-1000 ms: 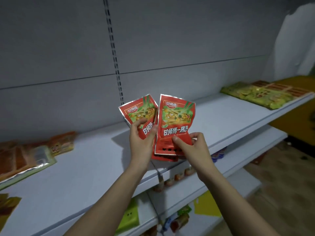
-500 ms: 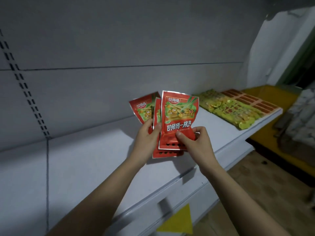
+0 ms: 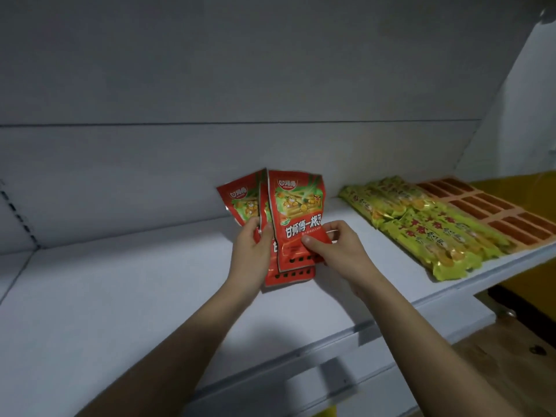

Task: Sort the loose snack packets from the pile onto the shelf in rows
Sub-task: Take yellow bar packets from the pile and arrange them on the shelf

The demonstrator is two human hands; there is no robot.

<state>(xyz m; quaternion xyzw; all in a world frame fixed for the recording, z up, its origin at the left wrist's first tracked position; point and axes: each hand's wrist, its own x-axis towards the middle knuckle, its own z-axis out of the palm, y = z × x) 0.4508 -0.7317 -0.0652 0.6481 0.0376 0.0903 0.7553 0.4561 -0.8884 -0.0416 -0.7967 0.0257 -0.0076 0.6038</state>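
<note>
Three red snack packets (image 3: 296,218) fanned above the white shelf (image 3: 126,296): left hand (image 3: 252,251) pinching the rear ones, right hand (image 3: 337,251) gripping the front one. Right: green packets (image 3: 436,233), uncountable.

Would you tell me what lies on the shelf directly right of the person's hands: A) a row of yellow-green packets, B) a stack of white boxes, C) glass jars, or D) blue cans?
A: the yellow-green packets lie in a row on the shelf, right of the right hand.
</note>
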